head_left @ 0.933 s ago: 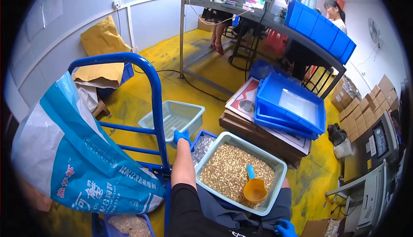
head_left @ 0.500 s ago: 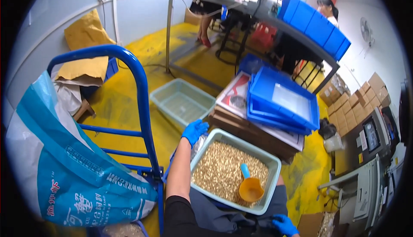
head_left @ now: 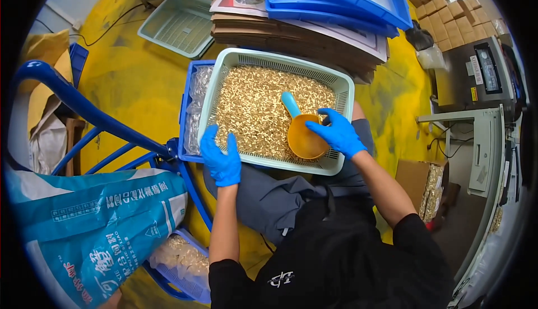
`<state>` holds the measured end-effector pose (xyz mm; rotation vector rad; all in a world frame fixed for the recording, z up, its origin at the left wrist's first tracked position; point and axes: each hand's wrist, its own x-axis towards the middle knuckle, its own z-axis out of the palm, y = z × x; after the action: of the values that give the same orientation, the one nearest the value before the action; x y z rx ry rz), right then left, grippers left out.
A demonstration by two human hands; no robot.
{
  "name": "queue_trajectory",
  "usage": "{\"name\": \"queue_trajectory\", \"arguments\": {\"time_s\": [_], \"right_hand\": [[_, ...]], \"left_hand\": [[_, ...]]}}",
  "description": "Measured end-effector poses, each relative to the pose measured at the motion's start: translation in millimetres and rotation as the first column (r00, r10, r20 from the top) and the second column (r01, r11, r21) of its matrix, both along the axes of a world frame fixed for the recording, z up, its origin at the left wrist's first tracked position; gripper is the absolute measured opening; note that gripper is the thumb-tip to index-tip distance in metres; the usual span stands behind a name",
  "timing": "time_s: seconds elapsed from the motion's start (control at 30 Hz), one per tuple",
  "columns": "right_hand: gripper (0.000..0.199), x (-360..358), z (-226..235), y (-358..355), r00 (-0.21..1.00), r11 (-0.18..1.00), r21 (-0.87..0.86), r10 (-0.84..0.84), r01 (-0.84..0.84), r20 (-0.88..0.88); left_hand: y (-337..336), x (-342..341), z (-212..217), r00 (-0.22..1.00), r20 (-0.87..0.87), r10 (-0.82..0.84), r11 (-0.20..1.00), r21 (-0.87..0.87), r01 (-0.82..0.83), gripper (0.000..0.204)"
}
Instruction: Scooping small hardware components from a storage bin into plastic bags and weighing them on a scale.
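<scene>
Left hand (head_left: 221, 157), blue glove, open at the basket's near left corner, thumb & fingers apart, nothing held. Right hand (head_left: 340, 133), also blue-gloved, half open over the right side of the scoop (head_left: 307, 139), thumb and finger spread, not closed round it; contact hard to tell for either glove. Scoop = 1 pc, round orange bowl w/ light-blue handle, lying on the pellets (head_left: 258, 107), near right. Pellets: short, tan-gold, shiny, rough layer in a pale-green plastic basket (head_left: 263, 163) w/ slotted walls, by the lap. Just left, a blue tray (head_left: 184, 113) w/ crinkly clear plastic (head_left: 199, 93).

Farther out: 2nd green basket (head_left: 190, 31) on the yellow, grey-scuffed floor (head_left: 123, 84), far left; flat brown cardboard stack (head_left: 291, 40) far side, at least 2 blue trays (head_left: 336, 14) on top. Near left: 1 teal/white sack (head_left: 112, 213), blue tubular frame (head_left: 78, 101), purplish crate (head_left: 199, 286) w/ bagged stuff. Right: 1 grey machine (head_left: 465, 79); small brown cartons (head_left: 457, 28) stacked far right.
</scene>
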<state>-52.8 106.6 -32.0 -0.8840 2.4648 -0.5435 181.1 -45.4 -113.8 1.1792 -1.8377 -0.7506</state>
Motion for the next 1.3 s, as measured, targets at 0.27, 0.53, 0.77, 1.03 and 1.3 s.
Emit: {"name": "queue_trajectory", "arguments": {"time_s": [0.27, 0.53, 0.77, 1.03, 1.3], "right_hand": [[0.058, -5.8, -54.2, 21.5, 0.839, 0.979, -0.051, -0.143, 0.199, 0.525], [0.043, -20.9, -0.7, 20.5, 0.163, 0.823, 0.079, -0.204, 0.562, 0.965], [0.057, -60.0, -12.7, -25.5, 0.906, 0.876, -0.457, -0.058, -0.155, -0.420], [0.067, -44.0, -32.3, -32.0, 0.704, 0.942, -0.116, 0.151, -0.315, -0.694], [0.057, -20.1, -59.8, -35.9, 0.845, 0.909, -0.202, 0.232, -0.365, -0.481]], "left_hand": [[24.3, -43.4, -40.3, 0.952, 0.286, -0.104, 0.994, 0.041, 0.097, 0.055], [25.7, -79.4, -56.9, 0.925, 0.372, 0.075, 0.997, -0.059, -0.057, 0.052], [16.3, -88.4, -48.8, 0.942, 0.293, 0.161, 0.986, -0.091, -0.140, 0.045], [31.3, -90.0, -40.1, 0.947, 0.234, 0.220, 0.973, 0.019, -0.231, 0.044], [33.5, -90.4, -24.1, 0.958, 0.216, 0.191, 0.956, 0.180, -0.231, 0.042]]}}
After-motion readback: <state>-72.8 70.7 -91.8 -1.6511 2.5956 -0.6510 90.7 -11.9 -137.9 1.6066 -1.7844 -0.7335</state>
